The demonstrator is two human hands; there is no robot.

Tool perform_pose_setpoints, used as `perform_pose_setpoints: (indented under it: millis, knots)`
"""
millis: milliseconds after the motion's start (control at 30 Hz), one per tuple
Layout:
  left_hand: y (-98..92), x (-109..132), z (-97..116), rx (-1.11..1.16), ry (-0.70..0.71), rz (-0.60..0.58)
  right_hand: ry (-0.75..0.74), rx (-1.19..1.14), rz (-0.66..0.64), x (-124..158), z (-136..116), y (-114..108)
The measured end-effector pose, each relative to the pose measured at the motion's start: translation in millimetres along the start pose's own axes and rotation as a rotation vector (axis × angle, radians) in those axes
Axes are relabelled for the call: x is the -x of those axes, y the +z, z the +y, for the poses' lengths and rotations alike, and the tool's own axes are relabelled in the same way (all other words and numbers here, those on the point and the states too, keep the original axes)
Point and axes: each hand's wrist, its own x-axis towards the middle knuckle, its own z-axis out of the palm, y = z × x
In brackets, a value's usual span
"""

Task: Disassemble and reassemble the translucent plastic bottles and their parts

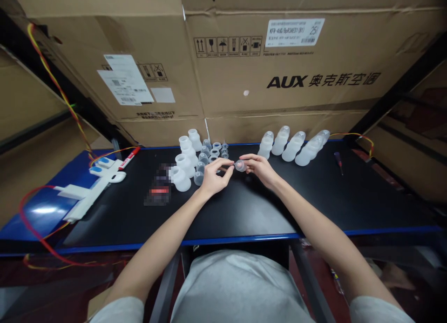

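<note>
Over the middle of the black table, my right hand [261,168] holds a small translucent bottle collar [240,165] with a nipple-like piece in its centre. My left hand [214,176] has thumb and forefinger closed at the collar's left edge. Left of the hands stand open white bottle bodies [182,179] in a row. Beside them are clear dome caps [199,174], collars [216,146] and small nipples [224,151], partly hidden by my left hand. To the right stand several capped bottles [282,140].
A white power strip [94,188] with a red cable and a red marker [129,158] lie at the left. A dark-handled screwdriver [338,163] lies at the right. Large cardboard [223,81] walls the back. The table's blue front edge [240,239] runs before my body.
</note>
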Motion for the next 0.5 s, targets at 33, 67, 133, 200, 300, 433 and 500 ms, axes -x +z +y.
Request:
perform_pose_setpoints:
  millis: [33, 67, 133, 200, 300, 433, 500]
  knots:
    - [0.6, 0.3, -1.0, -0.03, 0.009, 0.008, -0.006, 0.005, -0.003, -0.5, 0.1, -0.5]
    - [1.1, 0.5, -2.1, -0.064, 0.016, 0.017, -0.011, 0.014, -0.006, -0.9, 0.1, -1.2]
    - [1.6, 1.0, -4.5, -0.125, 0.016, 0.018, -0.024, 0.073, -0.008, -1.6, 0.4, -2.9]
    - [0.9, 1.3, -6.2, -0.172, -0.004, -0.004, -0.079, 0.234, 0.001, -1.2, 1.1, -4.8]
    - [-0.9, 2.3, -6.8, -0.251, -0.033, -0.071, -0.335, 0.652, 0.095, 2.5, 2.2, -6.8]
    - [0.1, 5.6, -5.2, -0.314, -0.049, -0.197, -0.651, 0.917, 0.045, 10.0, 2.2, -5.8]
    - [2.5, 7.8, -4.3, -0.289, -0.062, -0.242, -0.686, 0.921, -0.143, 12.5, 2.8, -4.0]
